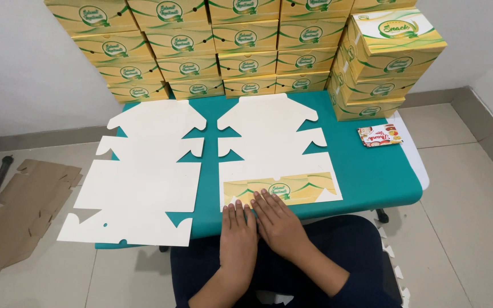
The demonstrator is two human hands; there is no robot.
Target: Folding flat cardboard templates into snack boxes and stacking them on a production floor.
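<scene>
Two flat white die-cut cardboard box blanks lie on a teal table (372, 171). The right blank (275, 142) has its near flap folded up over it, showing a yellow and green printed side (292, 188). My left hand (238, 234) and my right hand (278, 222) lie side by side, palms down and fingers flat, pressing the near edge of that folded flap. Neither hand holds anything. The left blank (144, 177) lies untouched, overhanging the table's left and near edges.
Stacks of assembled yellow and green boxes (218, 45) line the wall at the table's back, with a taller pile (386, 63) at the right. A small colourful packet (380, 136) lies near the right edge. Brown cardboard (18, 211) rests on the floor at left.
</scene>
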